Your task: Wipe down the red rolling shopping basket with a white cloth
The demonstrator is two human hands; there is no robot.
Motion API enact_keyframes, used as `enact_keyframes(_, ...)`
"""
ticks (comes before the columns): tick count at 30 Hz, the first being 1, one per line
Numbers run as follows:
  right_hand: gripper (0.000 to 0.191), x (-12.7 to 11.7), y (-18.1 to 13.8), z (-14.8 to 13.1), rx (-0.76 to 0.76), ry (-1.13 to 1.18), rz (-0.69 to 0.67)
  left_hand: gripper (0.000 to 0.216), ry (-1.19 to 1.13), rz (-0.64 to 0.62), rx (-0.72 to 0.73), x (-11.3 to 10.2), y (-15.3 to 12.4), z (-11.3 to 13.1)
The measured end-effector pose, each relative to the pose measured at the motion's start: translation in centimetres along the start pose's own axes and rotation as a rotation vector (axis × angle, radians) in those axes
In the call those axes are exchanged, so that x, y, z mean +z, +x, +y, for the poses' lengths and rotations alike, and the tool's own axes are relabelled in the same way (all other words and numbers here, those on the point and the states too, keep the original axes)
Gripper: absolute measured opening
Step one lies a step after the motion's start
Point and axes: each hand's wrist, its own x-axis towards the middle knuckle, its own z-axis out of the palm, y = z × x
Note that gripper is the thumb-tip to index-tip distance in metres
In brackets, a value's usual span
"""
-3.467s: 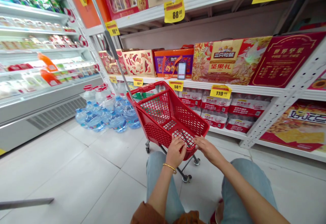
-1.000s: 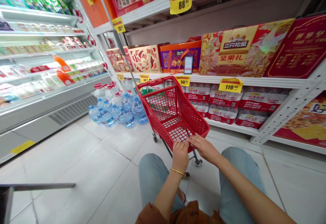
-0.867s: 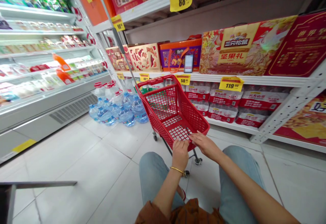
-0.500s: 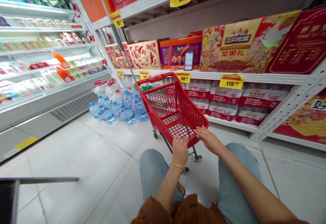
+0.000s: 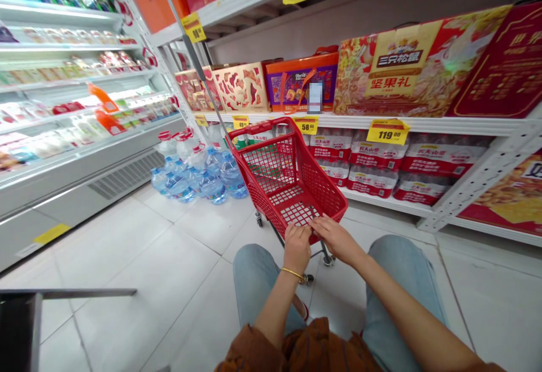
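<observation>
A small red shopping cart (image 5: 324, 183) stands before my knees, its mesh basket holding nothing that I can see. My left hand (image 5: 297, 245), a gold bangle on its wrist, is closed over the basket's near rim with the fingertips curled to the inside. Close beside it, my right hand (image 5: 337, 240) grips the same rim, its fingers laid over the edge near the left fingers. Both thumbs are mostly hidden. A thin grey pole (image 5: 199, 61) rises at the cart's far left side.
Water bottles (image 5: 212, 183) crowd the floor left of the cart. Behind it, a white shelf (image 5: 470, 126) carries gift boxes (image 5: 393, 67) above packs of bottled water (image 5: 375, 160). A refrigerated case (image 5: 122, 171) lines the left. A dark metal-edged object (image 5: 19, 327) sits at lower left.
My right hand has slid left along the rim, closer to my left hand. The left hand stays on the rim. The cart has hardly moved.
</observation>
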Motion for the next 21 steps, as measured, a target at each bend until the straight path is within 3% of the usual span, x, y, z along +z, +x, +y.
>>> enact_keyframes(7,0.039,-1.1,-0.7,2.8,0.001,-0.047,0.001,0.022,-0.005,0.063,0.062,0.0,0.0,-0.6)
enact_keyframes(14,0.037,-2.6,-1.8,7.0,0.069,-0.041,-0.014,0.023,-0.001,0.017,0.051,-0.5,-0.2,-1.0)
enact_keyframes(21,0.035,-3.2,-1.8,7.5,0.080,-0.035,-0.012,0.025,-0.029,-0.016,0.058,-1.2,-0.4,-1.5)
